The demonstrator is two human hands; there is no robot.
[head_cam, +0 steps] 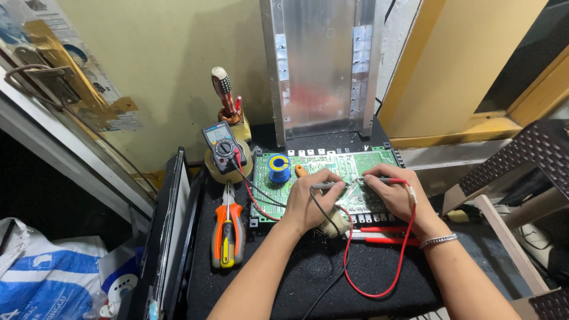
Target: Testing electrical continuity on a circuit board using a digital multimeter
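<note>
A dark work mat (332,278) covers the bench, with bare room on its near half between the two forearms. At its back edge an upright metal panel (323,65) stands against the wall, closing off that side. A dark flat panel (169,237) on edge borders the mat on the left; a brown lattice stool (533,157) crowds the right.

The green circuit board (320,178) lies flat at the mat's far middle, just in front of the metal panel. Both forearms reach in from the near edge and converge over it.

The left hand (311,201) is curled, pinching a black probe (326,186) whose tip points right onto the board. The right hand (394,192), a bracelet on its wrist, grips a red probe (385,180) pointing left. The hands are close but not touching.

The red wire (379,284) loops over the open mat. Orange pliers (228,231) lie left of the board, a multimeter (222,145) leaning behind them, and a blue solder spool (278,168) sits on the board's left end.
</note>
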